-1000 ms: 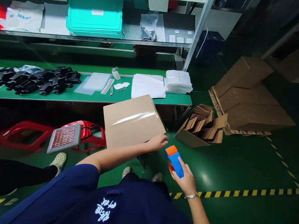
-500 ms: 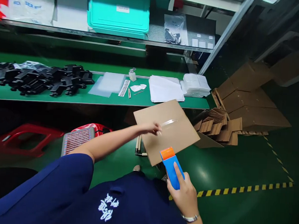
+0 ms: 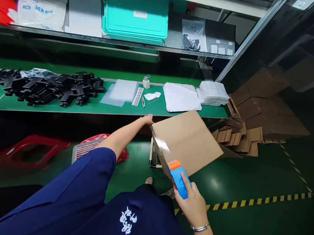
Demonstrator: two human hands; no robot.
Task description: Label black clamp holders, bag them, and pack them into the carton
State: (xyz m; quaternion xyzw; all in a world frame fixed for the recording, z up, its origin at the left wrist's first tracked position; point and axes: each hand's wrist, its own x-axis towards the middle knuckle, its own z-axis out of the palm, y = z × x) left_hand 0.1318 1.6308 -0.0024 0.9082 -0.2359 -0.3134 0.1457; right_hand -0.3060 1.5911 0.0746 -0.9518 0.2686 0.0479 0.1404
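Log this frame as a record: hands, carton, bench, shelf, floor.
left hand: at far-left corner of the carton
right hand: holds blue-and-orange tape dispenser
carton: clear tape along part of left edge
bench: black parts, white sheets, small bottle
shelf: teal bin, clear bag
floor: red stool, open box of cardboard pieces

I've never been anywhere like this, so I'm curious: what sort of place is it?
Probably a factory's assembly or packing area: the right hand holds a blue-and-orange tape dispenser at a cardboard carton, similar black parts lie heaped on a green workbench, and yellow-and-black tape marks the floor.
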